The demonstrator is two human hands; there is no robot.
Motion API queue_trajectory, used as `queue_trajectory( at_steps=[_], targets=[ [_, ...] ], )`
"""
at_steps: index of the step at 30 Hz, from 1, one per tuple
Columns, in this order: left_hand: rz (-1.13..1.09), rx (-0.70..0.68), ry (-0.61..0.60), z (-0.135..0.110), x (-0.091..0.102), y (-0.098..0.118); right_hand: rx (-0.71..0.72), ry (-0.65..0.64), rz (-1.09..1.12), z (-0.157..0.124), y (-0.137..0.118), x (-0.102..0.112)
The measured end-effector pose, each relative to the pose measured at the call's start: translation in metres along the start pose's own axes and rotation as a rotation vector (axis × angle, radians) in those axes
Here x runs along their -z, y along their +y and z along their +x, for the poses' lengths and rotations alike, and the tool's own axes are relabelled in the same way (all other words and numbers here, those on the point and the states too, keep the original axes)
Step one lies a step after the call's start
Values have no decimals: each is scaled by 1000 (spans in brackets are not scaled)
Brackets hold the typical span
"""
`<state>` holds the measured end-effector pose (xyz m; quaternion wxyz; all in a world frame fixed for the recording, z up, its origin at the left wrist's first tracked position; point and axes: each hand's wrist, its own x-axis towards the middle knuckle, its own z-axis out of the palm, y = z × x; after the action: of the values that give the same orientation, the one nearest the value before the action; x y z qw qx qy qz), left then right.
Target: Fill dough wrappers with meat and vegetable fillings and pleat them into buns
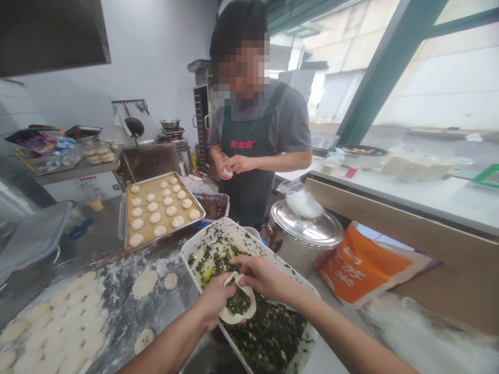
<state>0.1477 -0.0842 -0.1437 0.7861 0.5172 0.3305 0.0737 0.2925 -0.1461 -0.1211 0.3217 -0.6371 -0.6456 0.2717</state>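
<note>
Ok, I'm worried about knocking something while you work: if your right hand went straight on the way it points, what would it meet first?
The round of dough, it seems: the right hand already has its fingertips at the rim, with the left hand just beyond.

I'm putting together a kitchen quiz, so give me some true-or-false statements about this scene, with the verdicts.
1. The left hand and the right hand hold a round dough wrapper with filling on it. True.
2. The green filling lies in a black tray. False: it lies in a white tray.
3. The person opposite wears a dark green apron. True.
4. The dough buns on the baking tray form one stacked pile. False: they sit apart in rows.
5. The steel pot has its lid off. False: its lid sits on it.
</note>
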Motion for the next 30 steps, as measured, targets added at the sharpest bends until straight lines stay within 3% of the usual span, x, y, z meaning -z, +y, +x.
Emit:
queue_trajectory(
  at_steps=[6,12,16,18,20,22,26,30],
  targets=[
    [94,10,-35,5,5,-5,96,18,-106,2,-1,-1],
    [162,44,-64,12,15,-1,106,-140,-30,9,-4,1],
    [-60,101,-124,7,25,14,-5,40,134,11,4,1],
    [-223,34,-151,4,26,16,-85,80,344,11,9,-2],
    [-311,-55,-100,3,24,14,-119,85,452,10,13,-5],
    [-293,-100,-17,5,20,10,-90,123,328,9,14,-8],
    [-101,-44,63,12,12,4,59,171,-103,4,7,-9],
    [84,1,44,15,11,3,47,119,-143,2,0,-6]
  ],
)
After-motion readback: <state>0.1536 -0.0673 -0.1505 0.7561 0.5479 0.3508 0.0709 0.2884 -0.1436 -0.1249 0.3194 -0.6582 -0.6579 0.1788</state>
